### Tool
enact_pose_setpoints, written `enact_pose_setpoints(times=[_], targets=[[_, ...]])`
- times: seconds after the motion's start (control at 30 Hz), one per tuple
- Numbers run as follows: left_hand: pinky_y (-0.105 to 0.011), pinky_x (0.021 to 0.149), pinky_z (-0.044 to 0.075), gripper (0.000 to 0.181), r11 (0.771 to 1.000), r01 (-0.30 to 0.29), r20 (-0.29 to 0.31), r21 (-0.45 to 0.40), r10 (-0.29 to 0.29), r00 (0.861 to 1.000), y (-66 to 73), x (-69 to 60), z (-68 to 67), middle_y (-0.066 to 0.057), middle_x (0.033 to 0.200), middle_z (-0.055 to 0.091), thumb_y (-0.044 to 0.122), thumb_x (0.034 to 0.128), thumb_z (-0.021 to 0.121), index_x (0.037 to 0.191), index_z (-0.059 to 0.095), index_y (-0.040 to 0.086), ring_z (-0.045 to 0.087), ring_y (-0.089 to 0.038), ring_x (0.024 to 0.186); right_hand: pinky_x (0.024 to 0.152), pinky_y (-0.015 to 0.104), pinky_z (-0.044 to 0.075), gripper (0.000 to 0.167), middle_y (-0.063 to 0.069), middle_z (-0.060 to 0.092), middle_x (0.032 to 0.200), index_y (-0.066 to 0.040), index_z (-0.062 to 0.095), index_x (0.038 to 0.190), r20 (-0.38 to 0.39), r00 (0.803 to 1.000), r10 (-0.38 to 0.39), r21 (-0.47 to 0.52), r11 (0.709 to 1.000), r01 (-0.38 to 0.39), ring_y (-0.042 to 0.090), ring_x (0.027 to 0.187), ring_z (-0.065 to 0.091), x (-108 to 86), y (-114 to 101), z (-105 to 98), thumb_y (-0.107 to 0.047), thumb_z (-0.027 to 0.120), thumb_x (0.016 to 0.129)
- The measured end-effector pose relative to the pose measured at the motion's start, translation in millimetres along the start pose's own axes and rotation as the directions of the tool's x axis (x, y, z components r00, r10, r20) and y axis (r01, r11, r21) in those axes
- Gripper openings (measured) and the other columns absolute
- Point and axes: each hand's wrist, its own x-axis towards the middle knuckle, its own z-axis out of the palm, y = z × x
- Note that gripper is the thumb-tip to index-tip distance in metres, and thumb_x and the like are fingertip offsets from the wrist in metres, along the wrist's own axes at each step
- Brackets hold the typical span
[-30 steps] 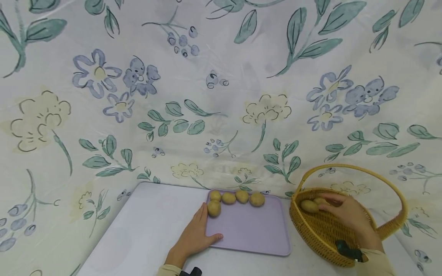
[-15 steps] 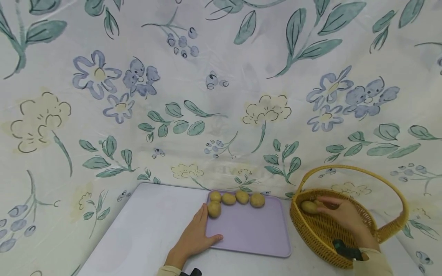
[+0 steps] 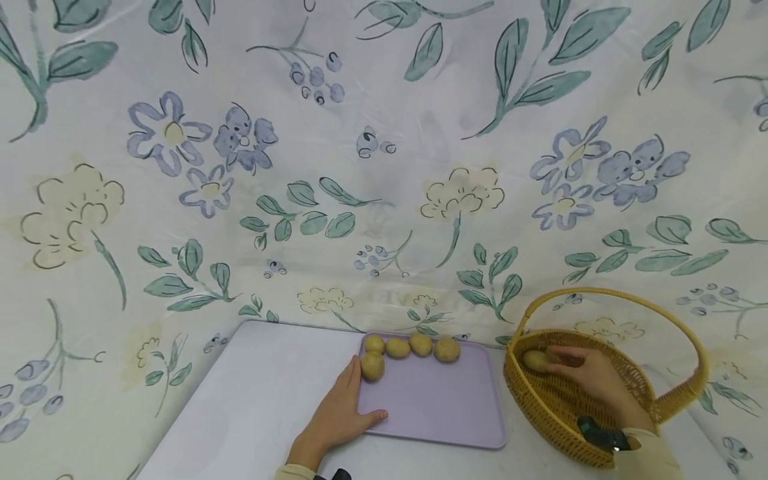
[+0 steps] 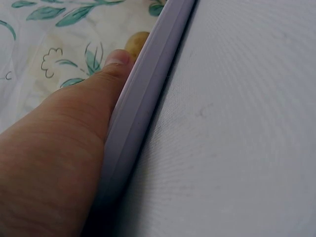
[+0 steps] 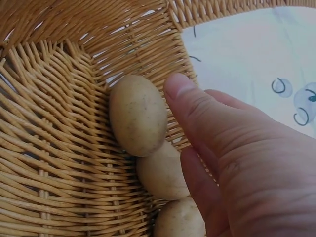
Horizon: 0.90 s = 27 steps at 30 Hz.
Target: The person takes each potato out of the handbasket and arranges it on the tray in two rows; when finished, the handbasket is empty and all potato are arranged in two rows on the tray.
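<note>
shifted slightly since a second ago, the right hand (image 3: 600, 377) now screens more of the potatoes (image 5: 138, 116) in the wicker basket (image 3: 558, 393), three of them showing up close. its thumb and fingers stand apart, no pinch visible. the step appears to be picking one; the next move likely calls for a grip. five other potatoes (image 3: 447, 349) sit on the lilac tray (image 3: 444, 407), the left hand (image 3: 342, 410), fingers together, thumb spread, at its edge.

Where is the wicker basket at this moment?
In the head view, the wicker basket stands at the right of the white table, beside the right edge of the lilac tray, with the right hand inside it.
</note>
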Motion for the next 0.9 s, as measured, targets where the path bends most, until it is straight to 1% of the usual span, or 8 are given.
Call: enact_pose_setpoints(times=[0.23, 0.5, 0.57, 0.73, 0.8, 0.9], targets=[[-0.052, 0.126, 0.029, 0.124, 1.000, -0.006, -0.010, 0.013, 0.006, 1.000, -0.5, -1.6, 0.9, -0.027, 0.167, 0.020, 0.070, 0.0813, 0.070, 0.159, 0.016, -0.009, 0.026, -0.041, 0.155, 0.089, 0.049, 0.061, 0.057, 0.022, 0.069, 0.130, -0.004, 0.069, 0.132, 0.022, 1.000, 0.015, -0.005, 1.000, -0.014, 0.041, 0.114, 0.069, 0.1, 0.8, 3.3, -0.042, 0.077, 0.089], [-0.052, 0.125, 0.030, 0.123, 1.000, -0.013, -0.003, 0.026, 0.013, 1.000, -0.3, -1.8, 1.1, -0.027, 0.167, 0.020, 0.071, 0.0817, 0.069, 0.159, 0.016, -0.009, 0.026, -0.041, 0.155, 0.089, 0.051, 0.060, 0.055, 0.021, 0.072, 0.125, -0.005, 0.069, 0.131, 0.034, 0.999, -0.008, -0.026, 1.000, 0.008, 0.040, 0.111, 0.070, 2.3, 8.3, 7.7, -0.039, 0.079, 0.089], [-0.053, 0.125, 0.030, 0.123, 1.000, -0.015, 0.000, 0.023, 0.015, 1.000, -0.7, -1.2, 1.5, -0.027, 0.167, 0.020, 0.071, 0.0819, 0.069, 0.159, 0.016, -0.009, 0.026, -0.041, 0.155, 0.087, 0.049, 0.061, 0.055, 0.021, 0.071, 0.126, -0.005, 0.069, 0.130, 0.028, 0.999, -0.024, -0.037, 0.999, 0.025, 0.039, 0.110, 0.070, 2.2, 9.6, 8.7, -0.038, 0.079, 0.088], [-0.053, 0.126, 0.029, 0.123, 1.000, -0.008, 0.010, 0.002, 0.008, 1.000, -0.6, -0.1, 1.5, -0.026, 0.168, 0.018, 0.071, 0.0820, 0.068, 0.160, 0.014, -0.008, 0.024, -0.040, 0.156, 0.081, 0.039, 0.062, 0.051, 0.022, 0.069, 0.130, -0.005, 0.071, 0.128, 0.012, 0.999, -0.047, -0.042, 0.998, 0.047, 0.037, 0.108, 0.071, 0.5, 6.5, 8.6, -0.036, 0.079, 0.088], [-0.053, 0.126, 0.028, 0.123, 1.000, -0.005, 0.011, -0.002, 0.005, 1.000, -0.2, -0.4, 1.0, -0.026, 0.168, 0.018, 0.071, 0.0820, 0.068, 0.160, 0.014, -0.008, 0.023, -0.040, 0.156, 0.080, 0.037, 0.062, 0.051, 0.021, 0.069, 0.130, -0.005, 0.072, 0.127, 0.015, 0.999, -0.035, -0.028, 0.999, 0.036, 0.037, 0.108, 0.070, 0.3, 5.1, 7.5, -0.038, 0.079, 0.088], [-0.053, 0.126, 0.028, 0.123, 1.000, -0.006, 0.008, -0.005, 0.006, 1.000, 0.1, -0.7, 0.4, -0.026, 0.168, 0.018, 0.071, 0.0821, 0.068, 0.160, 0.015, -0.008, 0.023, -0.040, 0.156, 0.082, 0.038, 0.062, 0.049, 0.019, 0.070, 0.129, -0.008, 0.073, 0.125, 0.008, 1.000, -0.010, 0.001, 1.000, 0.010, 0.036, 0.109, 0.071, 0.1, 3.8, 6.6, -0.040, 0.079, 0.088]])
